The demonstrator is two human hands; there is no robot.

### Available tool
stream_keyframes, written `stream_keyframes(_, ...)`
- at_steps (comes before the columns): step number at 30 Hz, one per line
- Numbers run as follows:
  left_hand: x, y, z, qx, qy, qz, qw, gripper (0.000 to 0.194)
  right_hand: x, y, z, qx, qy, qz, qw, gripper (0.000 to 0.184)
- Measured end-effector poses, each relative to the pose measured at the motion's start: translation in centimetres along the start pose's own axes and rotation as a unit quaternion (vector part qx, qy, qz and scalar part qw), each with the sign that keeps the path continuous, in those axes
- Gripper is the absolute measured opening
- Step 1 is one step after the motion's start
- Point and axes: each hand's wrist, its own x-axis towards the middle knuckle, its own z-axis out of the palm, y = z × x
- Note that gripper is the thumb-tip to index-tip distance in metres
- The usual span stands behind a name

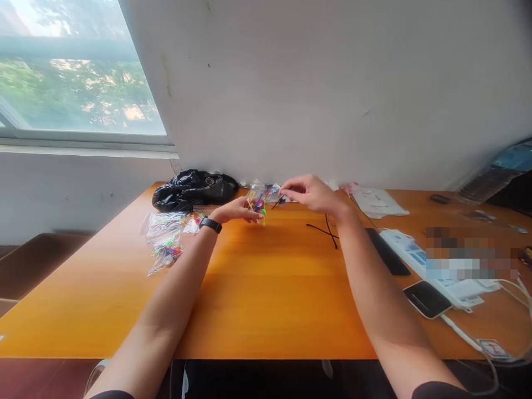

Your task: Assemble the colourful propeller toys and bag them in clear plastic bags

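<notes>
Nearest the camera, the left forearm (152, 318) and right forearm (380, 296) stretch inward from the lower corners over the orange-brown bench (270, 310). A black wristband (210, 224) circles the left wrist. The left hand (236, 210) is closed around a bunch of thin, brightly coloured pieces (261, 205), with yellow, green, red and blue showing, above the far part of the bench. Just beside it, the right hand (313, 194) pinches a thin dark piece (277, 203) between thumb and fingers; its exact shape is too small to tell. Two dark thin strips (322, 228) lie crossed on the bench, near the right forearm. On the left side sit clear bags (166, 227) of multicoloured items, with a crumpled black plastic bag (191, 189) behind them. To the right lie a white packet (380, 202), a flat black slab (386, 252), a white power strip (409, 249) and a dark-faced device (427, 299), which is next to the power strip
</notes>
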Motion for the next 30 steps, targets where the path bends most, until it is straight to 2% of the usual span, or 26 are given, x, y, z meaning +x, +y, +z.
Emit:
stream_keyframes(3,0.2,0.2,0.2,0.026,-0.022,0.006,0.999,0.049,-0.4,-0.3,-0.9,0.041,0.122,-0.009,0.992,0.031)
stream_keyframes(5,0.3,0.2,0.2,0.034,-0.031,0.013,0.999,0.047,-0.5,-0.4,-1.1,0.059,0.159,-0.022,0.985,0.029)
stream_keyframes(7,0.4,0.2,0.2,0.033,-0.031,0.019,0.999,0.047,-0.6,-0.4,-1.3,0.059,0.170,-0.024,0.983,0.027)
stream_keyframes(13,0.3,0.5,0.4,0.036,-0.035,0.023,0.998,0.043,-0.7,-0.2,-1.4,-0.008,0.107,0.011,0.994,0.022)
stream_keyframes(19,0.3,1.2,1.0,0.054,-0.048,0.018,0.997,0.043,-0.3,-0.6,-0.4,-0.060,0.102,-0.016,0.993,0.021)
stream_keyframes(30,0.4,1.7,1.1,0.056,-0.056,0.024,0.997,0.045,-0.3,-1.3,0.7,-0.159,-0.014,0.005,0.987,0.026)
